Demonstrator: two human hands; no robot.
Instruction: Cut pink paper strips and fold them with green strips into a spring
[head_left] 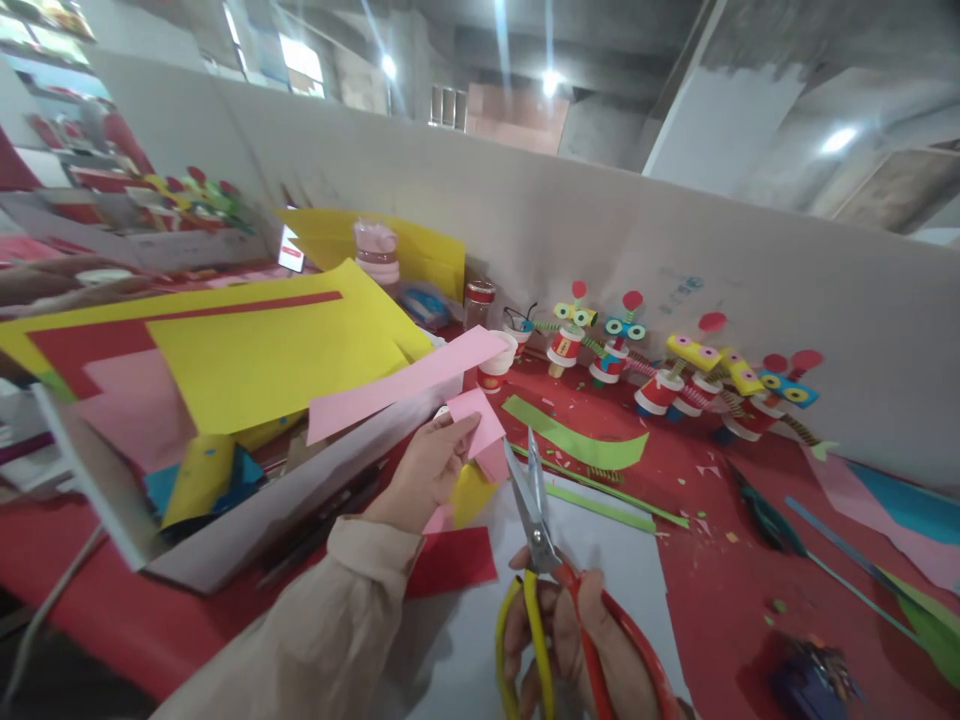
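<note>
Two hands are in use above a red table (705, 580). The left hand (424, 465) pinches a small pink paper (484, 415) between thumb and fingers; the paper is located just left of the scissors (537, 540). The right hand (611, 640) is closed around the scissors, with thumb and fingers engaged in the handles: yellow on the left, red on the right. The blades are slightly spread, tips directed away from the person and near the paper's right edge; from this view, contact between blade and paper cannot be determined.

Below the left hand are a yellow piece (472, 497) and a dark red piece (454, 560). A white sheet (622, 580) lies under the scissors. A wide green strip (577, 435) lies beyond the blades. To the left, a box (292, 505) supports a long pink strip (405, 385) and a large yellow sheet (300, 350). At the rear, a paper cup (495, 372) stands left of a row of cup figures (568, 347). Pliers (765, 512) lie at right.
</note>
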